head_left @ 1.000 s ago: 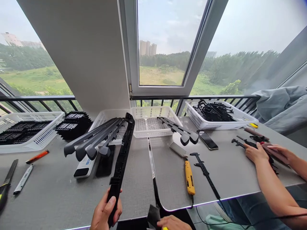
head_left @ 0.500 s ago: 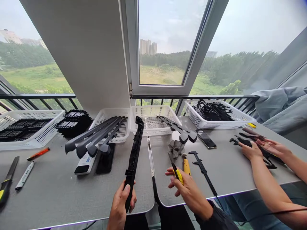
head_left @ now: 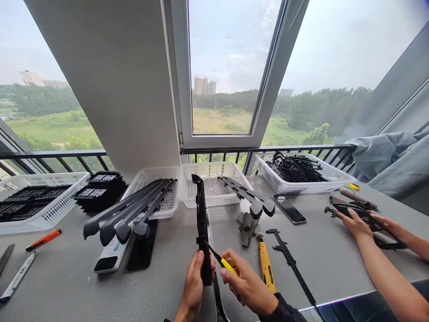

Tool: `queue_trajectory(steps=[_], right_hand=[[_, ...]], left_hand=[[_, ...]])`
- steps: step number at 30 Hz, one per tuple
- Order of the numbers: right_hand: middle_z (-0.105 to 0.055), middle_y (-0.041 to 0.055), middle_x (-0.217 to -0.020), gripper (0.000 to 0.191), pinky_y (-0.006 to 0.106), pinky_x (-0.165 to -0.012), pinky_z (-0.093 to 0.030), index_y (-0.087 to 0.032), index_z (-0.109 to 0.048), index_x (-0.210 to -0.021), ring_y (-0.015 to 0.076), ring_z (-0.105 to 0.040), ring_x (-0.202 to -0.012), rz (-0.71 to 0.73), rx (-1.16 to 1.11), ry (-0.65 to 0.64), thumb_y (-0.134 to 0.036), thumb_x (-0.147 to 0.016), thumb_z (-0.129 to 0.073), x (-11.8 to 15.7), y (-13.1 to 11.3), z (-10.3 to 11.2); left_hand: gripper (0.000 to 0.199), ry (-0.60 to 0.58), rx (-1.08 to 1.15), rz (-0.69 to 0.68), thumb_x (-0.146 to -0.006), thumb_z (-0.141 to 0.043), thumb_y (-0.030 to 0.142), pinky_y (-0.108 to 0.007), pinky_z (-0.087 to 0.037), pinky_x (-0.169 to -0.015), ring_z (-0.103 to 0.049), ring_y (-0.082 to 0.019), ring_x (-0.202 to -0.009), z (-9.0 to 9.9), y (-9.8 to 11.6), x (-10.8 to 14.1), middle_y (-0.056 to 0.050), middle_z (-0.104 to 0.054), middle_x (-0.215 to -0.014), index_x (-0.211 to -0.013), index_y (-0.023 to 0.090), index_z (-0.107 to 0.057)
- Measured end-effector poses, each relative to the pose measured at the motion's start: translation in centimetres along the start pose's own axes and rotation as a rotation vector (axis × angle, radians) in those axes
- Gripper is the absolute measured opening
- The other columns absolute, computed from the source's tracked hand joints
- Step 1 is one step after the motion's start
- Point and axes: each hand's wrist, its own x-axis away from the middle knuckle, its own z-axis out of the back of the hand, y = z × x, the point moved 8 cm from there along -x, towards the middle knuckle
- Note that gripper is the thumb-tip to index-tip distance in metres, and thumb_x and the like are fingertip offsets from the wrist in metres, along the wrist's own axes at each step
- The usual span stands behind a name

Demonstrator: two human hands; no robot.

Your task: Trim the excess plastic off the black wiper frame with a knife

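Note:
Upright in my left hand is a long black plastic part, gripped near its lower end. My right hand is closed around a yellow and black knife. The knife's blade tip meets or nearly meets the right side of the part, just above my left fingers. Behind my right hand lie a yellow tool and crumpled grey pieces. A black caliper rests to their right.
White baskets line the back, some with black parts. Long dark grey parts overhang one basket at left. A phone lies at right, where another person's hands hold a black part. An orange knife lies at left.
The knife has moved left to the black part, which my left hand now holds more upright and further right. The view has tilted up slightly. The other person's black part has turned.

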Motion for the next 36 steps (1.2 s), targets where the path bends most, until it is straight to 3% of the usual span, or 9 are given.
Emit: queue_trajectory(steps=[5,8,14,19,23,26,31,36], right_hand=[[-0.053,-0.0039,-0.077,0.016,0.024,-0.060,-0.033,-0.022,-0.058,-0.095,0.0129,-0.044,-0.066,0.053,0.171,0.009,-0.038,-0.098,-0.060,-1.6,-0.4,2.2],[-0.057,-0.0029,-0.078,0.011,0.026,-0.068,-0.035,-0.021,-0.062,-0.092,0.0154,-0.047,-0.075,0.085,0.261,0.017,-0.031,-0.095,-0.062,-2.3,-1.0,3.8],[-0.067,0.0000,-0.087,0.012,0.027,-0.072,-0.039,-0.020,-0.067,-0.100,0.0170,-0.056,-0.079,0.137,0.361,0.053,-0.029,-0.100,-0.059,-4.8,-2.5,6.0],[-0.073,0.0004,-0.086,0.009,0.027,-0.073,-0.041,-0.021,-0.072,-0.097,0.0178,-0.063,-0.078,0.205,0.432,0.045,-0.024,-0.095,-0.064,-8.1,-3.1,6.6],[-0.072,0.0011,-0.084,0.010,0.028,-0.076,-0.042,-0.020,-0.073,-0.092,0.0188,-0.063,-0.079,0.254,0.473,0.078,-0.026,-0.094,-0.064,-9.7,-3.0,7.5],[-0.068,-0.0011,-0.076,0.015,0.027,-0.071,-0.041,-0.020,-0.071,-0.084,0.0168,-0.061,-0.073,0.275,0.466,0.081,-0.028,-0.094,-0.065,-10.0,-2.7,7.7],[-0.075,0.0025,-0.088,0.020,0.029,-0.077,-0.046,-0.020,-0.073,-0.096,0.0197,-0.068,-0.082,0.286,0.433,0.187,-0.032,-0.102,-0.058,-9.6,-2.2,8.3],[-0.077,0.0019,-0.088,0.019,0.030,-0.078,-0.047,-0.021,-0.076,-0.097,0.0200,-0.070,-0.081,0.300,0.436,0.178,-0.034,-0.102,-0.062,-9.4,-1.8,7.9]], left_hand=[[0.041,-0.033,-0.020,0.008,-0.082,-0.081,0.052,-0.032,-0.051,-0.074,-0.063,-0.019,-0.072,0.2,1.1,-1.7,-0.001,-0.069,-0.076,-0.104,0.018,-0.072],[0.040,-0.103,-0.050,-0.020,-0.082,-0.079,0.046,-0.033,-0.052,-0.076,-0.062,-0.020,-0.076,-0.1,2.5,-2.9,-0.003,-0.071,-0.080,-0.111,0.018,-0.071],[0.048,-0.153,-0.123,-0.086,-0.091,-0.072,0.052,-0.028,-0.042,-0.061,-0.052,-0.016,-0.062,-0.9,3.7,-5.6,0.002,-0.063,-0.066,-0.123,0.017,-0.066],[0.063,-0.161,-0.120,-0.116,-0.086,-0.072,0.053,-0.026,-0.035,-0.054,-0.045,-0.014,-0.053,-0.7,2.1,-6.6,0.005,-0.058,-0.060,-0.137,0.016,-0.059],[0.083,-0.189,-0.068,-0.092,-0.085,-0.072,0.063,-0.025,-0.029,-0.050,-0.037,-0.013,-0.048,-0.4,0.6,-6.7,0.006,-0.056,-0.055,-0.150,0.017,-0.049],[0.084,-0.174,-0.033,-0.032,-0.086,-0.074,0.067,-0.023,-0.029,-0.046,-0.036,-0.012,-0.045,-0.3,0.0,-6.7,0.007,-0.053,-0.053,-0.151,0.021,-0.048],[0.070,-0.207,-0.034,-0.019,-0.081,-0.080,0.069,-0.022,-0.032,-0.045,-0.037,-0.010,-0.045,-1.0,0.5,-6.3,0.005,-0.056,-0.058,-0.131,0.024,-0.060],[0.083,-0.232,-0.034,-0.023,-0.080,-0.079,0.072,-0.024,-0.030,-0.044,-0.040,-0.011,-0.042,-1.2,1.1,-6.2,0.002,-0.065,-0.063,-0.145,0.027,-0.054]])
